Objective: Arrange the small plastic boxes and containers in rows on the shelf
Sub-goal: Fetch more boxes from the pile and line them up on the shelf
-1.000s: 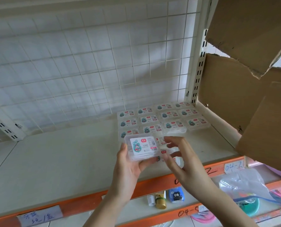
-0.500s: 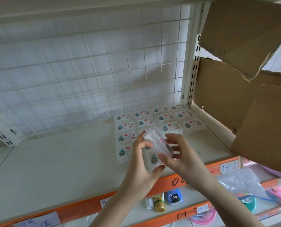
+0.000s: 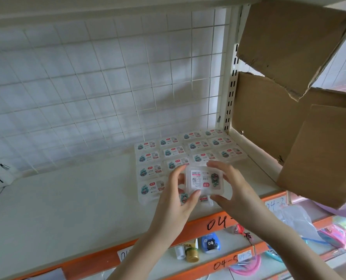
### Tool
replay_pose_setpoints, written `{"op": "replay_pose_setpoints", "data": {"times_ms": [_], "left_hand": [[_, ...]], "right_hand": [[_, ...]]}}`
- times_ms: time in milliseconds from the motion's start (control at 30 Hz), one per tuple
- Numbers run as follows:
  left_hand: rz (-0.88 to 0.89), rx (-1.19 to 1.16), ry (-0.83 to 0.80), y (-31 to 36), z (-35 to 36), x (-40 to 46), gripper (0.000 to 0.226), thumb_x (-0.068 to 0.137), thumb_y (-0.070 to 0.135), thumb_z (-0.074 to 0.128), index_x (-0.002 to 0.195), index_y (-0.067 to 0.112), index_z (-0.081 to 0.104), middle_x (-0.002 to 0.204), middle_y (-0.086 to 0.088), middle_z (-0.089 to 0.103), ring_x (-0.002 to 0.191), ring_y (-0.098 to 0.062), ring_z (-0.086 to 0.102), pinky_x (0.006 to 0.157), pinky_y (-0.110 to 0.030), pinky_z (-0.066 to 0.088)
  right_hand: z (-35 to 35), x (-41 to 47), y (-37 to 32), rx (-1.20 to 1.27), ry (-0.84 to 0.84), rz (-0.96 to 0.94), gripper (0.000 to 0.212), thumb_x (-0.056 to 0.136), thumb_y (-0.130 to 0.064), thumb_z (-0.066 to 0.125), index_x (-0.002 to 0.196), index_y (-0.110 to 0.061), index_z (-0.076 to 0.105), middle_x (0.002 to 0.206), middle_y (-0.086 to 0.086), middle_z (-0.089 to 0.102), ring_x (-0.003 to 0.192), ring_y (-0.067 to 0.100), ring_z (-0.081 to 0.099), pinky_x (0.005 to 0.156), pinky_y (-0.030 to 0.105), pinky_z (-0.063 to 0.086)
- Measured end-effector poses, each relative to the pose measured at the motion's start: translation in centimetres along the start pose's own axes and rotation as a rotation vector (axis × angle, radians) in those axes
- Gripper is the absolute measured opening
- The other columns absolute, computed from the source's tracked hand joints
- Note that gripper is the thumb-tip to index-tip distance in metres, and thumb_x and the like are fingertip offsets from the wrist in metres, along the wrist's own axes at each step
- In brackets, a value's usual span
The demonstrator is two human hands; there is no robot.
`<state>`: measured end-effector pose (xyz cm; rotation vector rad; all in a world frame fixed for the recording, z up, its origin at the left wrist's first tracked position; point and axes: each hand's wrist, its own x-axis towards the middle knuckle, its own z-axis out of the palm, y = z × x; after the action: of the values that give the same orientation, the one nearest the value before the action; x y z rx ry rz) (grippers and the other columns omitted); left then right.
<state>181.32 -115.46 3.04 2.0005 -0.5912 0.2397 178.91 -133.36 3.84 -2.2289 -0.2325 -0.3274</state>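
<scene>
A small clear plastic box [image 3: 204, 181] with a white barcode label and a cartoon sticker is held flat above the white shelf [image 3: 67, 203]. My left hand [image 3: 180, 197] grips its left side with thumb below and fingers behind. My right hand [image 3: 234, 190] grips its right side. Both hands hover over the front of a block of identical boxes [image 3: 180, 152] laid in rows at the shelf's right end. One more box [image 3: 151, 188] lies at the front left of that block. Boxes under my hands are partly hidden.
A wire grid panel [image 3: 107, 87] backs the shelf. Torn cardboard flaps [image 3: 289, 47] hang at the right. An orange shelf edge [image 3: 218, 221] runs along the front. Below it sit a gold-capped bottle [image 3: 192, 254], a blue cartoon item [image 3: 209, 242] and plastic bags [image 3: 297, 219].
The box has been turned round between my hands, from label facing me upright to flat with the label reversed, and both hands now hold it by its sides.
</scene>
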Motion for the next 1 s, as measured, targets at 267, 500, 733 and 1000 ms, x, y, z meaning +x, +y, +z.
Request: {"op": "replay_pose_setpoints", "data": {"times_ms": [267, 500, 733, 1000], "left_hand": [[-0.123, -0.412, 0.018, 1.9, 0.6, 1.1, 0.045, 0.082, 0.035, 0.068, 0.121, 0.029, 0.045, 0.108, 0.003, 0.064, 0.099, -0.006, 0.063, 0.081, -0.015, 0.048], [-0.224, -0.534, -0.056, 1.6, 0.3, 1.9, 0.058, 0.075, 0.045, 0.071, 0.128, 0.048, 0.047, 0.132, 0.025, 0.050, 0.124, 0.008, 0.043, 0.103, -0.022, 0.037], [-0.153, -0.378, -0.137, 1.2, 0.0, 3.2, 0.049, 0.071, 0.044, 0.073, 0.116, 0.039, 0.055, 0.102, 0.008, 0.067, 0.104, -0.006, 0.061, 0.090, -0.027, 0.049], [0.237, 0.426, 0.012, -2.9, 0.1, 2.0, 0.043, 0.084, 0.051, 0.051, 0.118, 0.024, 0.049, 0.113, 0.009, 0.057, 0.109, -0.004, 0.049, 0.098, -0.014, 0.036]], "right_hand": [[-0.3, -1.1, -0.8, 0.096, -0.036, 0.053, 0.084, 0.062, -0.056, 0.074, 0.127, -0.054, 0.021, 0.119, -0.026, 0.041, 0.105, -0.005, 0.049, 0.081, 0.013, 0.047], [-0.8, -0.5, -1.2, -0.073, -0.042, -0.007, 0.089, 0.070, -0.039, 0.079, 0.125, -0.063, 0.013, 0.113, -0.027, 0.036, 0.100, -0.009, 0.045, 0.082, 0.016, 0.045], [-2.1, 0.6, -0.6, -0.224, -0.215, -0.228, 0.088, 0.077, -0.023, 0.075, 0.130, -0.065, 0.018, 0.138, -0.030, 0.019, 0.130, -0.005, 0.022, 0.100, 0.015, 0.031], [-3.1, 3.4, 2.6, -0.188, 0.124, 0.252, 0.070, 0.077, -0.025, 0.076, 0.135, -0.021, 0.036, 0.130, -0.002, 0.042, 0.109, 0.017, 0.053, 0.084, 0.027, 0.047]]}}
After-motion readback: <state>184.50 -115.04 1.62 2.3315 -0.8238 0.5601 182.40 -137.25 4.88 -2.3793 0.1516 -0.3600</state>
